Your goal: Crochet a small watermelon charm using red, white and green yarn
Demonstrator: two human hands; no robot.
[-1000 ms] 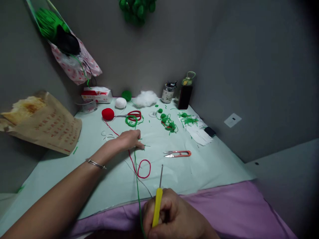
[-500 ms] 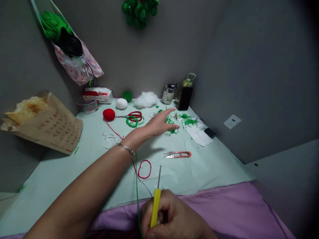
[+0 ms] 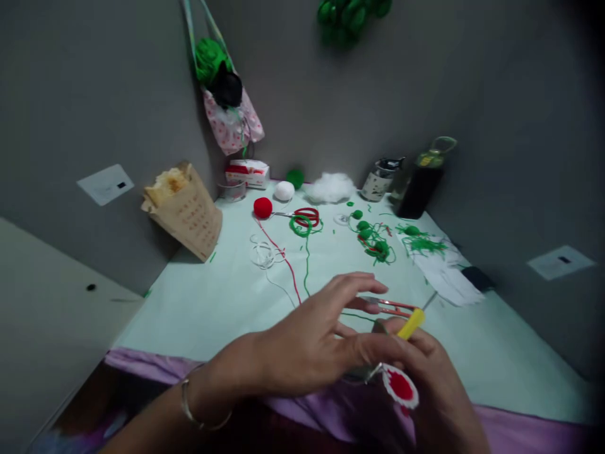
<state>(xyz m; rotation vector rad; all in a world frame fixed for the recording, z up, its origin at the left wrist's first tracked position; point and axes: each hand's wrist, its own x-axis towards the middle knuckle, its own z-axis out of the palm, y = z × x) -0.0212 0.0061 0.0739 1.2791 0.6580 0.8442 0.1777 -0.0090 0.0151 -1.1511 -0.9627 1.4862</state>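
Observation:
My right hand (image 3: 430, 366) is closed around a crochet hook with a yellow handle (image 3: 412, 323), its metal shaft pointing up and right. Below its fingers hangs a small round red and white crocheted piece (image 3: 401, 386). My left hand (image 3: 321, 334), a bracelet on its wrist, reaches across to the right hand; its fingers are apart and its thumb lies near the crocheted piece. Whether the thumb touches the piece is unclear. Orange-handled thread snips (image 3: 394, 307) lie just behind the hands. Red yarn (image 3: 288, 268) and green yarn (image 3: 308, 265) run across the table toward the hands.
Toward the back are a red yarn ball (image 3: 263, 207), white ball (image 3: 284, 191), red-handled scissors (image 3: 307, 217), stuffing (image 3: 331, 188), jar (image 3: 377, 181) and bottle (image 3: 420, 186). Green crocheted pieces (image 3: 378, 243) lie right of centre. A paper bag (image 3: 189, 214) stands at left.
My left hand has come back from the green pieces to my right hand. The red and white piece now shows below the right hand, and the hook has tilted right. The view has shifted.

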